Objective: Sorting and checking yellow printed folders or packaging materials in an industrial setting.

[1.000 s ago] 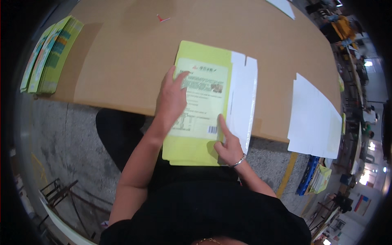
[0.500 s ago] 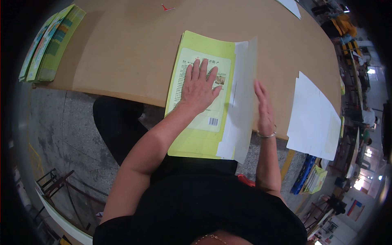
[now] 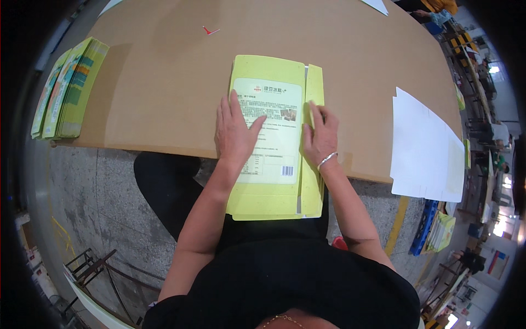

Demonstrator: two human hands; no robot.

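A flat yellow-green carton blank (image 3: 268, 82) with a white printed panel lies on the brown table (image 3: 164, 82), its near end hanging over the table's front edge above my lap. My left hand (image 3: 235, 131) presses flat on the printed panel, fingers spread. My right hand (image 3: 319, 136), with a bracelet at the wrist, presses down on the narrow side flap (image 3: 313, 88), which lies folded over along the blank's right edge. Neither hand grips anything.
A stack of green and yellow printed blanks (image 3: 68, 88) lies at the table's left end. White sheets (image 3: 424, 148) sit at the right, overhanging the edge. A small red mark (image 3: 210, 30) is at the far middle. Crates and other people are far right.
The right flap, showing its white inner side before, has been folded over onto the blank. My right hand moved from the flap's outer edge onto it; my left hand slid slightly toward me.
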